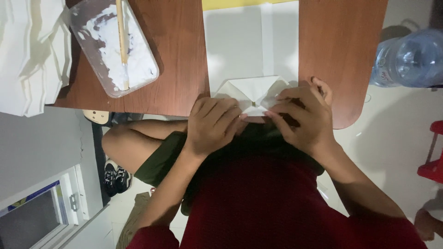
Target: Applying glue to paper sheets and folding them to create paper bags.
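- The folded white paper [253,92] lay at the near edge of the wooden table [341,55], half under your fingers.
- Its pointed flaps could have sprung open or creased crooked, I judged, had your pressure slipped unevenly.
- Your left hand [213,124] was curled, fingers pressing down on the paper's left corner.
- Your right hand [304,117] pinched the right flap, fingers bent, not fully closed.
- A tray of white paste [115,44] sat well apart.

A clear plastic tray [115,46] of white paste holds a stick [122,41]; folded white sheets [30,50] lie left, a water bottle [408,57] right.
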